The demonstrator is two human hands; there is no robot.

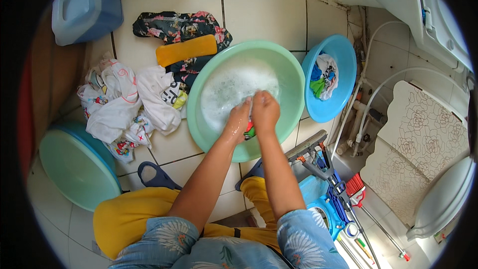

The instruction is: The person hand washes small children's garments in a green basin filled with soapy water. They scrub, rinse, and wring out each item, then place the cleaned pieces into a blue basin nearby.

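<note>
A pale green plastic basin (289, 82) stands on the floor before me, with sudsy water (231, 74) in it. Over the basin my left hand (239, 119) and my right hand (266, 110) are pressed close together, both wet. Between them they grip a wet cloth (250, 129) with red and green parts; my fingers hide most of it. To the right stands a tilted blue basin (336, 106) holding white, blue and green cloth items (326, 78). A yellow bar of laundry soap (186, 49) rests on dark floral fabric (179, 22) behind the green basin.
White printed clothes (115, 104) lie heaped on the tiles at left. Near them lean another green basin (74, 168) and a blue-grey plastic container (87, 7). At right are a squeeze mop (325, 168), a red-bristled broom (354, 185), white hoses (368, 63) and a patterned panel (422, 138).
</note>
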